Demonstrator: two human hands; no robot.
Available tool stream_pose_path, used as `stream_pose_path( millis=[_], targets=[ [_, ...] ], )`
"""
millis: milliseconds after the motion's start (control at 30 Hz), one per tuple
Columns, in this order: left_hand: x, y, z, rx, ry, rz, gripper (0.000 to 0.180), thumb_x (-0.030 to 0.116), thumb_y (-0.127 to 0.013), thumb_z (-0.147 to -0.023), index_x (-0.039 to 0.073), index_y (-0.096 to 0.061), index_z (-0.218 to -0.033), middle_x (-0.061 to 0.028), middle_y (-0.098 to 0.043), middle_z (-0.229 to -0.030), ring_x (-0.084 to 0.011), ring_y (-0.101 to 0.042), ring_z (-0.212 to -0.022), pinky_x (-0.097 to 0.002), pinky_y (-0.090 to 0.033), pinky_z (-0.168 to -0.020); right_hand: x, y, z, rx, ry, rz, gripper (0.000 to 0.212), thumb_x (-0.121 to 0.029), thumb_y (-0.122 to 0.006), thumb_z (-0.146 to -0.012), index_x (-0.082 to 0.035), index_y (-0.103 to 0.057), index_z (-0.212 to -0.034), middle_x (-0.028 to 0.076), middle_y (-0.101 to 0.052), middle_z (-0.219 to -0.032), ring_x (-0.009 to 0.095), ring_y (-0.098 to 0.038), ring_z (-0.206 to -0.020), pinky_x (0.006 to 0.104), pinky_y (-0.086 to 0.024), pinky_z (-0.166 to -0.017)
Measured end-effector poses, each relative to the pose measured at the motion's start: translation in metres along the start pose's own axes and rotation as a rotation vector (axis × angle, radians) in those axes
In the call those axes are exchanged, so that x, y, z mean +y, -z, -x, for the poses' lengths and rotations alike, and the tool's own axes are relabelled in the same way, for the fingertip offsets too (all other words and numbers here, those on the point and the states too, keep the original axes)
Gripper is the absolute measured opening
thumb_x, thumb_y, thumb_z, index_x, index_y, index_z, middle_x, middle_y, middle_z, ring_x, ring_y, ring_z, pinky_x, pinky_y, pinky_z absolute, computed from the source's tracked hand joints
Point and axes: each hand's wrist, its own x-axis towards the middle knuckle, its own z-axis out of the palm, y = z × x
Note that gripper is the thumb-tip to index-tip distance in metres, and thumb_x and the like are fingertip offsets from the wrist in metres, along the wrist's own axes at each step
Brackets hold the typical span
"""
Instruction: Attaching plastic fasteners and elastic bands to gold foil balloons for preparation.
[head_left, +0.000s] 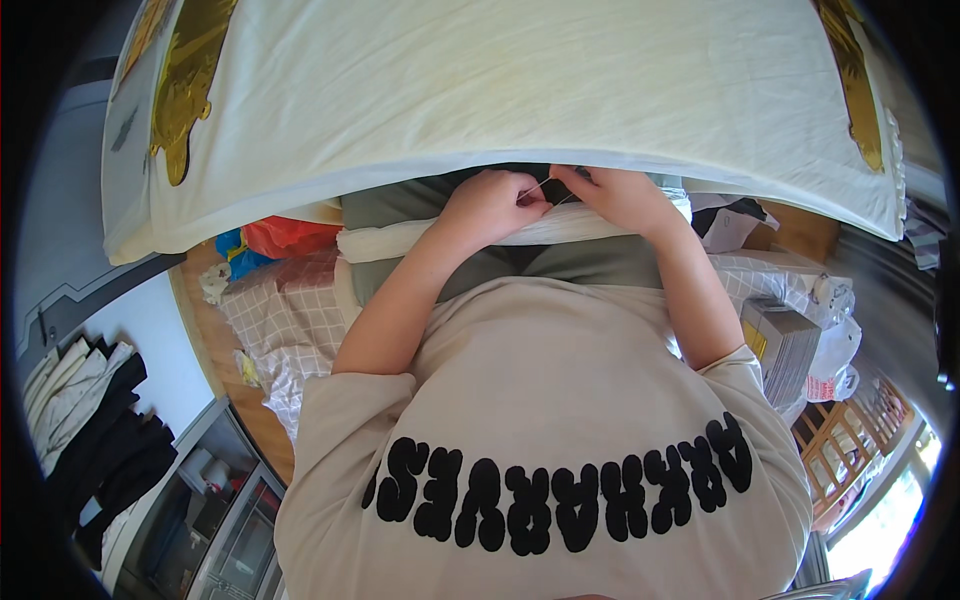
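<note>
My left hand (pixel 492 208) and my right hand (pixel 622 198) are close together over my lap, just below the near edge of a cream cloth. Between the fingertips runs a thin white thread (pixel 537 187), stretched across the small gap. Both hands are pinched closed on it. Across my thighs lies a long white folded strip of cloth (pixel 395 241), partly under my wrists. Whether the thread joins the strip cannot be seen.
The cream cloth (pixel 520 80) drapes over the surface ahead, with gold shiny pieces (pixel 190 80) at its sides. A checked cover (pixel 285 310) spreads beside me, near a red bag (pixel 290 237). At right are a grey box (pixel 780 345) and plastic bags (pixel 835 345). Dark clothes (pixel 115 450) hang left.
</note>
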Motion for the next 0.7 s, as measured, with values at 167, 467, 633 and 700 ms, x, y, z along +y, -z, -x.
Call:
stream_pose_path(
  millis=[167, 467, 633, 700],
  targets=[
    [0.002, -0.003, 0.015, 0.367, -0.33, -0.135, 0.02, 0.027, -0.065, -0.083, 0.008, -0.067, -0.09, -0.0091, -0.068, -0.086, -0.0294, -0.063, -0.079, -0.038, -0.049, -0.068, -0.045, 0.019, 0.013, -0.094, -0.132, -0.202, 0.014, -0.013, -0.053, -0.092, -0.001, -0.058, -0.097, 0.01, -0.061, -0.083, 0.019, -0.054, -0.073, 0.0294, -0.044, -0.069],
    [0.054, 0.081, 0.112, 0.125, -0.05, 0.463, 0.015, 0.015, -0.055, -0.091, 0.002, -0.063, -0.096, -0.0053, -0.06, -0.072, -0.0159, -0.06, -0.073, -0.0311, -0.046, -0.064, -0.13, 0.067, 0.013, -0.482, 0.304, -0.246, 0.011, -0.012, -0.053, -0.093, -0.004, -0.06, -0.094, 0.005, -0.058, -0.073, 0.017, -0.051, -0.062, 0.0286, -0.041, -0.058],
    [0.076, 0.107, 0.097, -0.061, -0.962, 0.457, 0.02, 0.01, -0.053, -0.091, 0.005, -0.057, -0.11, -0.0073, -0.06, -0.084, -0.0156, -0.057, -0.089, -0.0299, -0.046, -0.078, -0.189, 0.081, -0.026, -0.599, 0.387, -0.688, 0.016, -0.015, -0.055, -0.092, -0.001, -0.063, -0.094, 0.004, -0.063, -0.08, 0.014, -0.059, -0.073, 0.0282, -0.045, -0.065],
    [0.082, 0.108, 0.081, -0.172, -0.964, 0.61, 0.019, 0.015, -0.054, -0.091, 0.004, -0.059, -0.106, -0.0092, -0.061, -0.089, -0.0184, -0.056, -0.097, -0.0325, -0.045, -0.082, -0.208, 0.096, -0.031, -0.678, 0.342, -0.669, 0.02, -0.018, -0.056, -0.091, -0.001, -0.065, -0.095, 0.007, -0.066, -0.083, 0.016, -0.063, -0.081, 0.0303, -0.048, -0.071]
  ],
)
